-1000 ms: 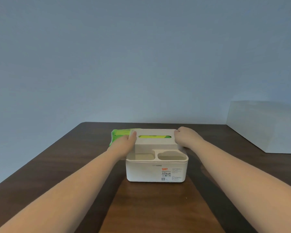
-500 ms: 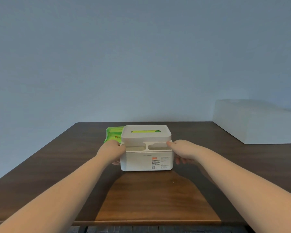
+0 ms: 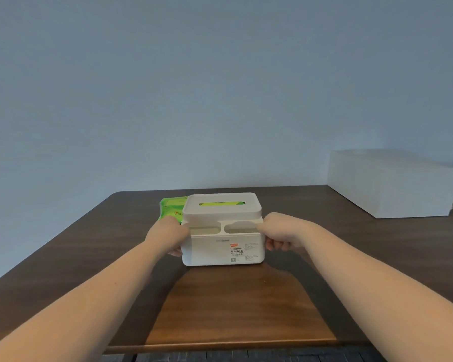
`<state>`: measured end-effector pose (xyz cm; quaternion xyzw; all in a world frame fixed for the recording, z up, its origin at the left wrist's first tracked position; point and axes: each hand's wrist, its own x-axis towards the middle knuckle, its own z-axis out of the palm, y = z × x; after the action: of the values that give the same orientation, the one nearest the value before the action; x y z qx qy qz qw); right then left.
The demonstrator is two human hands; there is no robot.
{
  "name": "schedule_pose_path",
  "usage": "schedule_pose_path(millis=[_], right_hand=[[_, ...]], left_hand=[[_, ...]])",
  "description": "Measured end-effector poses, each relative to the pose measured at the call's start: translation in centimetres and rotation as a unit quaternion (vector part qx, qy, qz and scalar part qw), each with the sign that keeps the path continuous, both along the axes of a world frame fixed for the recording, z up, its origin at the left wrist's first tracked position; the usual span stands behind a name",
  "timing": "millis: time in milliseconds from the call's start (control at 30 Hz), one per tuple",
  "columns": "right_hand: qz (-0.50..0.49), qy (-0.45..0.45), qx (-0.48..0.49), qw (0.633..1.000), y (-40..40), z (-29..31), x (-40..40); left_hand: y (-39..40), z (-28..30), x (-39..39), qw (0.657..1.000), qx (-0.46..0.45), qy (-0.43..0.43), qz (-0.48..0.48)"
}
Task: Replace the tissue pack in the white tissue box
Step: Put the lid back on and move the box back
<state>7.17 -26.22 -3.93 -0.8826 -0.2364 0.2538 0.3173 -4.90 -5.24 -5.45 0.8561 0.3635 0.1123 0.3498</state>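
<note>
The white tissue box (image 3: pixel 215 250) stands on the dark wooden table (image 3: pixel 236 309), with two front compartments and a label on its front. Its lid (image 3: pixel 221 211) sits on top, and green packaging shows through the slot. A second green tissue pack (image 3: pixel 171 207) lies behind the box on its left, partly hidden. My left hand (image 3: pixel 169 235) grips the box's left side. My right hand (image 3: pixel 279 233) grips the right side, thumb on the rim.
A large white rectangular box (image 3: pixel 392 184) sits at the table's far right. The near table edge (image 3: pixel 236 346) runs just below my forearms. A plain blue-grey wall rises behind the table.
My hands slid down from the lid's sides to the sides of the box body. The camera pulled back, so the box appears farther from me.
</note>
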Motion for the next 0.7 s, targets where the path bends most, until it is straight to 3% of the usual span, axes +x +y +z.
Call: schedule_pose_path(millis=[133, 300, 433, 700], right_hand=[[-0.05, -0.036, 0.022, 0.998, 0.6, 0.4, -0.1], [-0.097, 0.018, 0.005, 0.995, 0.2, 1.0, 1.6], [-0.156, -0.036, 0.016, 0.987, -1.0, 0.6, 4.3], [-0.257, -0.07, 0.125, 0.956, -4.7, 0.9, 10.7]], left_hand=[[-0.5, 0.5, 0.2, 0.999, 0.039, -0.002, 0.005], [-2.0, 0.6, 1.4, 0.996, 0.085, -0.016, 0.005], [-3.9, -0.1, 3.3, 0.996, 0.079, -0.036, -0.008], [-7.6, 0.2, 12.0, 0.995, 0.072, -0.051, -0.052]])
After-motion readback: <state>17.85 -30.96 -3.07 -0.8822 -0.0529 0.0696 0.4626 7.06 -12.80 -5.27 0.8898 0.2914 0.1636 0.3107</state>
